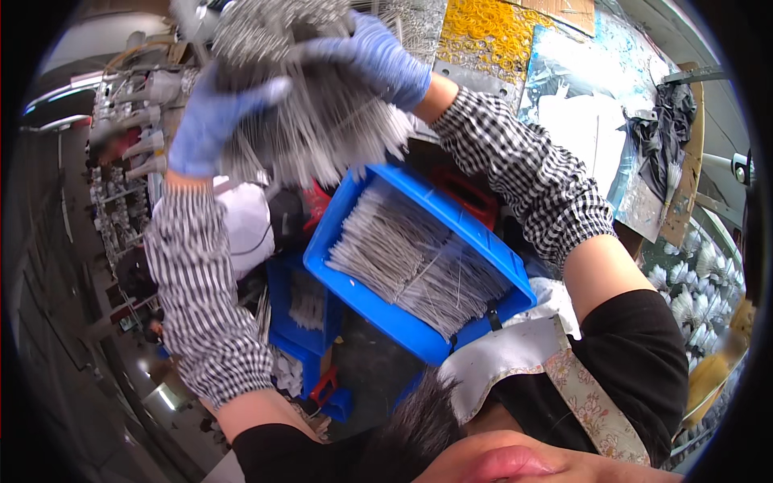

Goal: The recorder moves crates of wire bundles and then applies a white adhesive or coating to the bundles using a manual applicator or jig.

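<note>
Between my two hands, raised at the top of the view, is a large bundle of thin whitish strips [314,133], blurred by motion, with its loose ends fanning downward. My left hand [201,121], in a blue glove, grips the bundle from its left side. On the right side, my right hand [386,64], gloved the same way, has its fingers pressed against the strips. Some fingertips disappear behind or into them. Below stands a blue bin [407,342] in which many similar pale strips [411,258] lie roughly parallel.
Yellow rings [487,36] are heaped on the worktable at the upper right, beside a stained blue-white board [555,60]. Dark cloth [672,121] hangs at its right edge. A smaller blue bin [282,282] stands left of the large one. Whitish bundles [696,278] fill the far right.
</note>
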Tool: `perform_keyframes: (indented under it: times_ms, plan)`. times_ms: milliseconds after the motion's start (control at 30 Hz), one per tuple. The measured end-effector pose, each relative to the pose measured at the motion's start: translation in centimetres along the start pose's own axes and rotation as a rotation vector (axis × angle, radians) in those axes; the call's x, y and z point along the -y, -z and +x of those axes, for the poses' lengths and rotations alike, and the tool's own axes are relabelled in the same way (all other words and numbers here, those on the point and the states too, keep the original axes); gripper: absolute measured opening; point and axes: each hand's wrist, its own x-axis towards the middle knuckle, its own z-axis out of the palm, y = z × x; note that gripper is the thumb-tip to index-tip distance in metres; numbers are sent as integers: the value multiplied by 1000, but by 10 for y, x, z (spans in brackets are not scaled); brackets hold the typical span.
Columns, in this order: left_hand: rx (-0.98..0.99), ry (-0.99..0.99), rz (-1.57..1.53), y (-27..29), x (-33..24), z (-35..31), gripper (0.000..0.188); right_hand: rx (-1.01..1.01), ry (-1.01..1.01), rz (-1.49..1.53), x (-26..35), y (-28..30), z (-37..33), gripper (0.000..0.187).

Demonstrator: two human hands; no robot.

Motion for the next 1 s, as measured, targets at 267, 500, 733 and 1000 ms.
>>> perform_keyframes:
  times_ms: [267, 500, 733, 1000]
  plan:
    - [-2, 141, 1331, -71, 168, 319, 110, -741, -171, -205, -178, 183, 116, 101]
    - [-245, -333, 1335, -36, 215, 356, 88, -899, -295, -489, -233, 160, 165, 105]
    - [-266, -45, 1436, -26, 209, 371, 90, -878, -169, -411, -254, 160, 192, 104]
    - [-105, 136, 1629, 13, 185, 345, 96, -643, -568, -506, -202, 157, 165, 97]
